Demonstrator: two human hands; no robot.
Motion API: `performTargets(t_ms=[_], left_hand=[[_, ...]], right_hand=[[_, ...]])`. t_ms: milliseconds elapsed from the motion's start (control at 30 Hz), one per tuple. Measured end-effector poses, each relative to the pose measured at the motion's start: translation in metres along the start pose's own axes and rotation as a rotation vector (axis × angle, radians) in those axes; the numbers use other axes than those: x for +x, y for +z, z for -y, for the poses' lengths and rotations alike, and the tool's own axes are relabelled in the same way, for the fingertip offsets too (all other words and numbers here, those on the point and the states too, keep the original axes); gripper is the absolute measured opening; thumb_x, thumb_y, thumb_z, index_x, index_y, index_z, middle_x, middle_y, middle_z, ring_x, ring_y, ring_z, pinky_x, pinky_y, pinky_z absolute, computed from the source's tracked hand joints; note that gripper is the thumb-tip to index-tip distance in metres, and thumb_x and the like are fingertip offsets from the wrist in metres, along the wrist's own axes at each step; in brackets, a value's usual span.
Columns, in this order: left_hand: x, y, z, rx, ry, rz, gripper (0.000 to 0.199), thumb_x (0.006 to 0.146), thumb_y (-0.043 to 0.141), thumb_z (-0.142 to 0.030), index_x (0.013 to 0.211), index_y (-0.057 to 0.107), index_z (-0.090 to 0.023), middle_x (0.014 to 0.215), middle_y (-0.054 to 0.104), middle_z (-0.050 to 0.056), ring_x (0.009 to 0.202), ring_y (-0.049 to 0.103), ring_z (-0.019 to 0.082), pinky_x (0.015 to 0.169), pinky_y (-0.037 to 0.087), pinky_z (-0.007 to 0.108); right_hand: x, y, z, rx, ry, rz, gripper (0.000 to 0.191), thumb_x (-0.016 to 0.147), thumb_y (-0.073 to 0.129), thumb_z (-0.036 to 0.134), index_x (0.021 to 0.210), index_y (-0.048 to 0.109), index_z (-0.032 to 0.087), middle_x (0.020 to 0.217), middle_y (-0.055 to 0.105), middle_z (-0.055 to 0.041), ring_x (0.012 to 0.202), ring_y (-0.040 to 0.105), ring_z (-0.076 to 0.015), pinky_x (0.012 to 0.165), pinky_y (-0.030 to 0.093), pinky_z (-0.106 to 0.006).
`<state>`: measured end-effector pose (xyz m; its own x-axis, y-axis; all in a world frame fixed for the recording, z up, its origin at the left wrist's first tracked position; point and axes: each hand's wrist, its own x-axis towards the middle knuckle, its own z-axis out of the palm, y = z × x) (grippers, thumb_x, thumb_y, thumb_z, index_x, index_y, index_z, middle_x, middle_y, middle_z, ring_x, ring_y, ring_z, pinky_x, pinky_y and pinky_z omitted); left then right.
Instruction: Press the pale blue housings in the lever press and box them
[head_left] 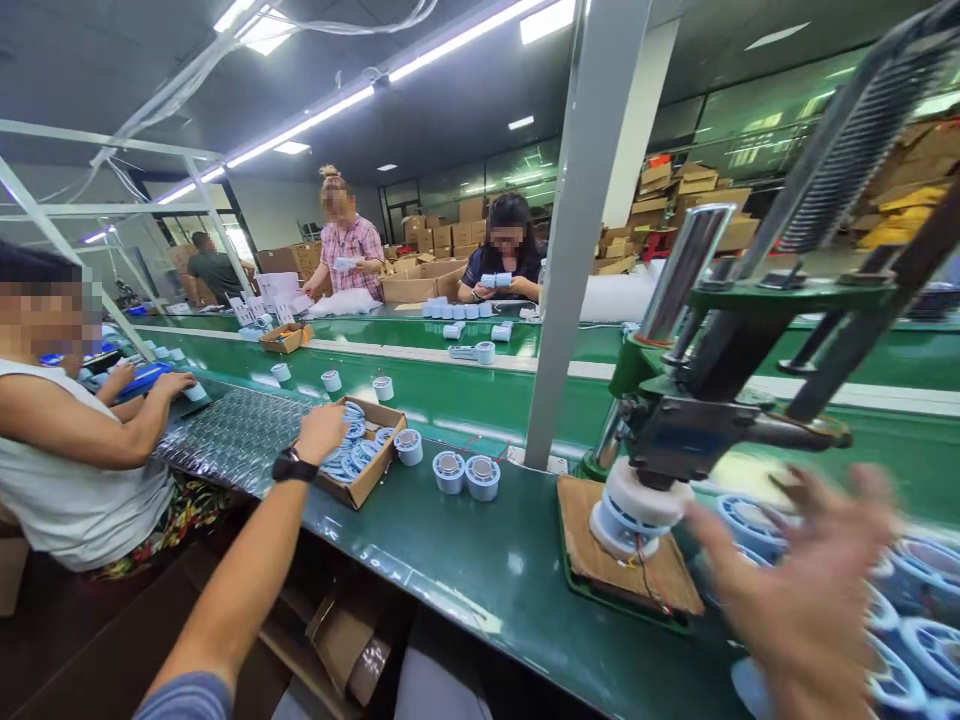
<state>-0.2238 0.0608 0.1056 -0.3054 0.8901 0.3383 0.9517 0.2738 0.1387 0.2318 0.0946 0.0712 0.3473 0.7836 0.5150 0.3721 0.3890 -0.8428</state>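
Observation:
My left hand (pixel 322 434) reaches to the cardboard box of blue rings (pixel 365 455), its fingers bent at the box's left side; what they hold, if anything, is hidden. My right hand (pixel 814 575), blurred, is spread beside the green press (pixel 675 430), over blue round housings (pixel 911 660) at the right. Under the press's white pad (pixel 649 495) sits a blue housing (pixel 626 530) with thin wires, on a cardboard-covered base (pixel 581 520). Two blue cylinders (pixel 465 477) stand together on the green table, and another stands against the box's right side.
A grey post (pixel 574 250) rises behind the table, left of the press. Beyond runs a green conveyor (pixel 435 405) with several blue parts. One person (pixel 67 430) sits at the left; others work across the conveyor. Clear plastic wrap (pixel 232 430) lies left of the box.

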Motion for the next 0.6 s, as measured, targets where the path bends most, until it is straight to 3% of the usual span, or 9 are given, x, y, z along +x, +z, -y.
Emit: performTargets(t_ms=[67,133,267,333,433,467,533,600], left_hand=[[0.009,-0.003,0.025,0.022,-0.082,0.070,0.010,0.086,0.060,-0.023,0.085,0.064,-0.014,0.079,0.066,0.006,0.094,0.066,0.027,0.089,0.049,0.049],[0.014,-0.002,0.036,0.045,-0.116,0.122,0.008,0.079,0.065,-0.022,0.083,0.065,-0.014,0.073,0.066,0.006,0.090,0.068,0.030,0.087,0.049,0.049],[0.013,-0.009,0.028,0.117,-0.100,0.094,0.020,0.077,0.057,-0.025,0.091,0.068,-0.017,0.080,0.070,0.011,0.093,0.068,0.036,0.085,0.050,0.049],[0.005,-0.012,0.011,0.081,-0.065,-0.033,0.030,0.085,0.043,-0.035,0.100,0.065,-0.021,0.083,0.071,0.009,0.095,0.067,0.036,0.085,0.051,0.050],[-0.020,-0.002,-0.031,-0.119,-0.037,-0.149,0.035,0.084,0.035,-0.056,0.102,0.059,-0.037,0.076,0.069,-0.006,0.089,0.068,0.030,0.082,0.053,0.050],[-0.032,0.006,-0.047,-0.211,-0.043,-0.103,0.036,0.079,0.038,-0.061,0.098,0.059,-0.039,0.073,0.068,-0.009,0.084,0.069,0.029,0.080,0.054,0.048],[-0.058,0.029,-0.078,-0.427,-0.073,0.122,0.039,0.066,0.049,-0.064,0.091,0.062,-0.037,0.069,0.069,-0.010,0.073,0.070,0.027,0.072,0.055,0.043],[-0.081,0.053,-0.103,-0.613,-0.156,0.337,0.042,0.057,0.056,-0.058,0.089,0.062,-0.031,0.066,0.070,-0.005,0.063,0.069,0.026,0.064,0.056,0.039]], right_hand=[[-0.026,0.017,-0.025,0.033,0.090,0.095,0.123,0.058,0.075,0.066,0.156,0.015,0.023,0.135,0.052,-0.0194,0.123,0.055,-0.0358,0.103,0.045,-0.056],[-0.038,0.032,-0.039,0.072,0.130,0.131,0.115,0.063,0.074,0.059,0.154,0.019,0.016,0.122,0.060,-0.0181,0.111,0.062,-0.0324,0.102,0.045,-0.054],[-0.043,0.044,-0.036,0.160,0.122,0.036,0.097,0.074,0.068,0.043,0.153,0.019,0.014,0.117,0.061,-0.0145,0.104,0.064,-0.0217,0.103,0.047,-0.042],[-0.045,0.047,-0.029,0.176,0.100,-0.022,0.097,0.077,0.066,0.036,0.154,0.009,0.016,0.132,0.051,-0.0174,0.110,0.061,-0.0200,0.102,0.048,-0.038],[-0.049,0.053,-0.026,0.086,0.047,-0.072,0.098,0.081,0.064,0.030,0.154,0.001,0.019,0.147,0.034,-0.0201,0.122,0.055,-0.0207,0.105,0.047,-0.037],[-0.052,0.052,-0.027,0.038,0.030,-0.075,0.095,0.083,0.064,0.029,0.154,0.002,0.019,0.146,0.034,-0.0199,0.124,0.053,-0.0216,0.107,0.046,-0.038],[-0.061,0.041,-0.028,-0.061,-0.027,-0.085,0.084,0.087,0.062,0.030,0.153,0.011,0.020,0.143,0.039,-0.0186,0.128,0.050,-0.0237,0.110,0.044,-0.042],[-0.076,0.014,-0.025,-0.163,-0.116,-0.129,0.069,0.091,0.059,0.032,0.150,0.024,0.023,0.140,0.043,-0.0161,0.131,0.047,-0.0254,0.111,0.043,-0.046]])
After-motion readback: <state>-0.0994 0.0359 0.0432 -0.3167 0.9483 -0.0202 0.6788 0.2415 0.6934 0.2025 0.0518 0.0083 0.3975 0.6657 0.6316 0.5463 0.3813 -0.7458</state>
